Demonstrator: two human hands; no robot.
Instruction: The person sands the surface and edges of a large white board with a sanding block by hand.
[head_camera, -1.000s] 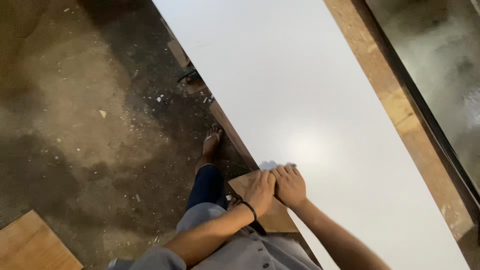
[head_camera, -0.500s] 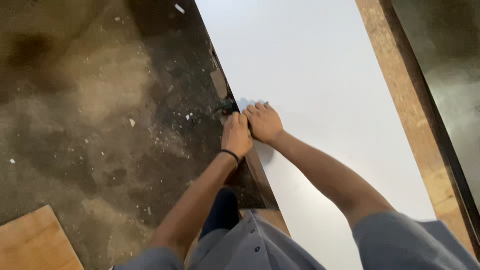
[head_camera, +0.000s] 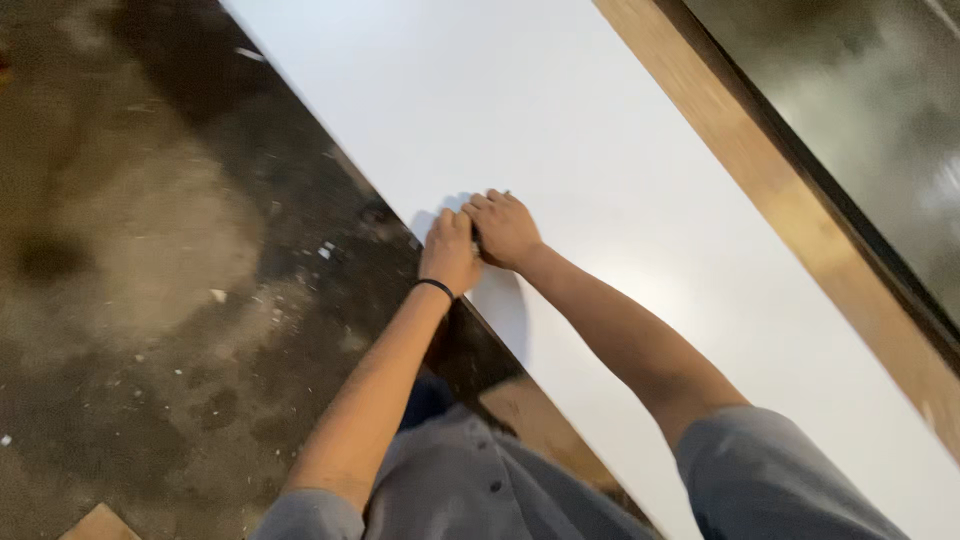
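Observation:
A long white panel (head_camera: 620, 140) runs diagonally across the view. My left hand (head_camera: 448, 252), with a dark band on its wrist, rests at the panel's left edge with curled fingers. My right hand (head_camera: 506, 228) lies right beside it on the white surface, knuckles up and fingers bent. The two hands touch each other. A small dark spot shows between them, and whatever lies under the palms is hidden.
A wooden strip (head_camera: 770, 180) borders the panel's right side, with a dark glossy surface (head_camera: 880, 110) beyond it. Stained concrete floor (head_camera: 150, 260) with white chips lies to the left. A wood piece (head_camera: 540, 425) shows under the panel by my grey clothing.
Both hands have slid forward along the panel's left edge, away from my body, staying pressed together. The white scrap seen under them a second ago is out of sight now.

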